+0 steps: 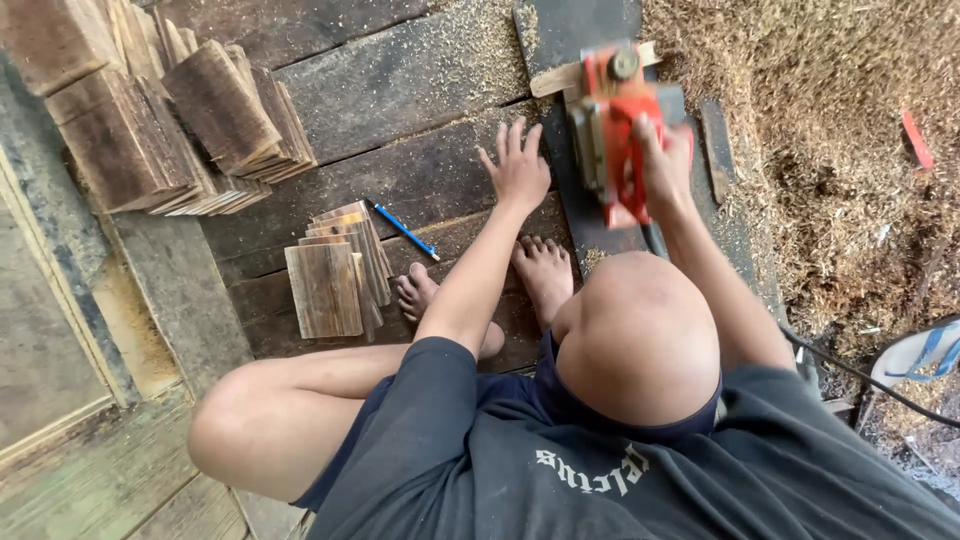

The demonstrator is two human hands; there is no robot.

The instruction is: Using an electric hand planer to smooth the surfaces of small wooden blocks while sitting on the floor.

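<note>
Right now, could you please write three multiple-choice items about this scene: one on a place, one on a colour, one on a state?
1. Where does the pencil lie?
A. right of the small board stack
B. on the sawdust
C. on the planer

2. What colour is the planer?
A. green
B. red
C. yellow

3. How is the left hand?
A. closed on the pencil
B. holding a board
C. flat and open on the plank

Answers: 1 A, it lies on the planks beside that stack. 2 B, its body is red. 3 C, its fingers are spread; the right hand grips the planer.
</note>
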